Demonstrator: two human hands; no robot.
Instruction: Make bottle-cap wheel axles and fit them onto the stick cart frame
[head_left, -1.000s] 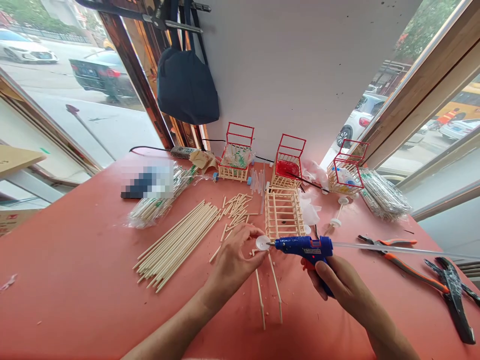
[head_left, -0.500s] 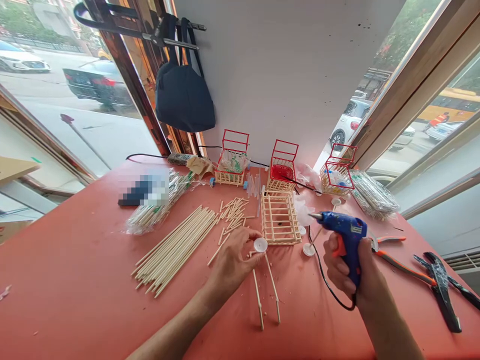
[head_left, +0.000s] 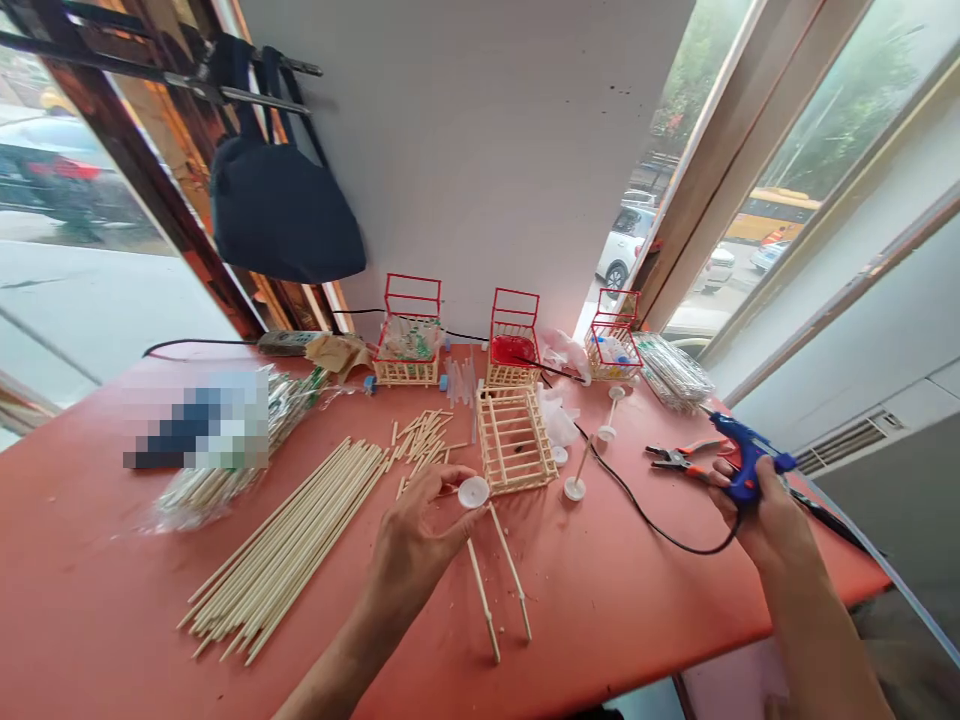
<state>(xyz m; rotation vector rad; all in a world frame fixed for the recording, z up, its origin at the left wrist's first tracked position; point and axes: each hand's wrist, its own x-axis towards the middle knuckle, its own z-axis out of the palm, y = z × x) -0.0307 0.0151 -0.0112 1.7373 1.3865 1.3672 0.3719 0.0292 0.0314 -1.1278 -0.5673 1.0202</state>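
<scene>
Between the thumb and fingers of my left hand (head_left: pixel 420 530) is a small white plastic wheel (head_left: pixel 473 492), held above the table. My right hand (head_left: pixel 765 510) grips a blue hot glue gun (head_left: pixel 739 450) at the right, its nozzle pointing up and left. Just below the wheel lie two thin jointed sticks (head_left: pixel 510 570). Beyond my left hand stands a slatted frame of wooden sticks (head_left: pixel 517 440). Right of that frame, a stick axle (head_left: pixel 583 460) has a white wheel at its lower end. Orange-handled pliers (head_left: pixel 679 458) lie left of the glue gun.
Long wooden sticks (head_left: pixel 292 540) and short cut pieces (head_left: pixel 424 435) lie at the left. Red-topped stick baskets (head_left: pixel 409 372) line the wall. The glue gun's black cord (head_left: pixel 637 515) crosses the table (head_left: pixel 615 620). Wrapped sticks (head_left: pixel 675 370) lie at the back right.
My right hand has carried the glue gun to the right, away from the wheel and past the pliers. The view has turned right. My left hand still holds the wheel.
</scene>
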